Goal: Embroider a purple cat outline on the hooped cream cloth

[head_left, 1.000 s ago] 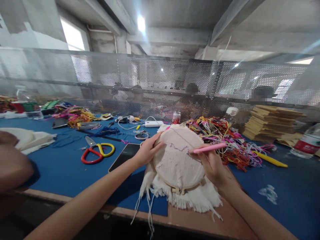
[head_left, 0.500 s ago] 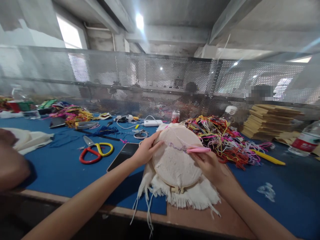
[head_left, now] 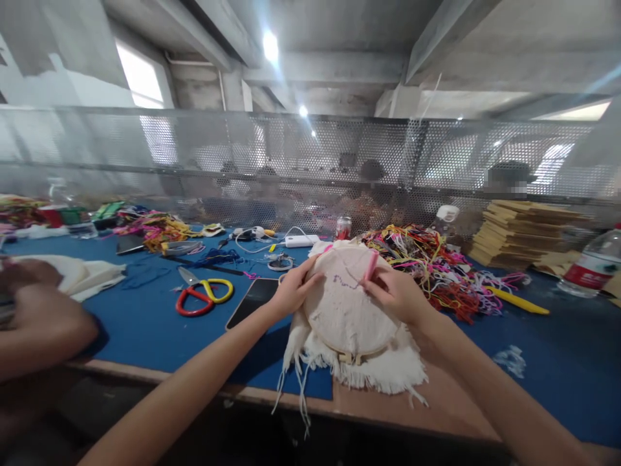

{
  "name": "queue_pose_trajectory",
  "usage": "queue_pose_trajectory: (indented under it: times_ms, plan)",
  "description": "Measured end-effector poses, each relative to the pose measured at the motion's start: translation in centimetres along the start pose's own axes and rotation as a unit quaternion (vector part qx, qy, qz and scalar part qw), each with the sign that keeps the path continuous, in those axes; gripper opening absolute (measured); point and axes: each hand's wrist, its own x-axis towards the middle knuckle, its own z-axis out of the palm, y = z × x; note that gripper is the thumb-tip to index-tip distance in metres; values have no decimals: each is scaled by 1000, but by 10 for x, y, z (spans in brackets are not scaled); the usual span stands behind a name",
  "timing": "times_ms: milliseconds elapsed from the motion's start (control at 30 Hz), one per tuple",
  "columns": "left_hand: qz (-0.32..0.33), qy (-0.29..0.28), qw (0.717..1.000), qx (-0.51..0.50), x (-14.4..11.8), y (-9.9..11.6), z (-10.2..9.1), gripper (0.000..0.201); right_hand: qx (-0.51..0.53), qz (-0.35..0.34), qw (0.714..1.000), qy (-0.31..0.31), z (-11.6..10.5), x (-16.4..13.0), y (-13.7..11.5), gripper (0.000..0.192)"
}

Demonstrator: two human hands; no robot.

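Observation:
A round wooden embroidery hoop (head_left: pixel 350 355) with cream cloth stretched in it stands tilted on the table edge, fringed white fabric (head_left: pixel 388 375) hanging below it. A short line of purple stitching (head_left: pixel 345 282) runs across the cloth. My left hand (head_left: pixel 291 291) grips the hoop's left rim. My right hand (head_left: pixel 395 294) holds a pink punch needle pen (head_left: pixel 371 265), which stands steeply with its tip on the cloth at the right end of the stitching.
On the blue table (head_left: pixel 136 323) lie red-and-yellow scissors (head_left: pixel 204 294), a dark phone (head_left: pixel 252 301), a tangle of coloured threads (head_left: pixel 427 265), a yellow tool (head_left: pixel 517 301), a red can (head_left: pixel 343 228), a stack of boards (head_left: pixel 528 236) and a water bottle (head_left: pixel 589 265). Another person's arm (head_left: pixel 43 330) is at left. A perforated metal screen (head_left: pixel 291 162) closes the far side.
My right hand swung the pink pen from lying nearly level, pointing left, to standing steeply against the cloth. The left hand kept its grip on the hoop. The view shifted slightly.

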Motion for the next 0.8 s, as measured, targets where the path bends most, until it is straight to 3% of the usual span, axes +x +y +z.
queue_pose_trajectory:
  times_ms: [100, 233, 433, 800]
  plan:
    - [2, 2, 1000, -13, -1, -3, 1, 49, 72, 42, 995, 58, 12, -7, 0, 27]
    - [-7, 14, 1000, -20, -1, -11, 4, 50, 230, 112, 956, 145, 35, -18, 4, 28]
    - [-10, 10, 1000, -6, 0, -12, 4, 50, 286, 122, 929, 199, 43, -23, 7, 26]
    - [-10, 7, 999, 39, 1, -10, 2, 51, 320, 116, 919, 200, 35, -21, 3, 23]
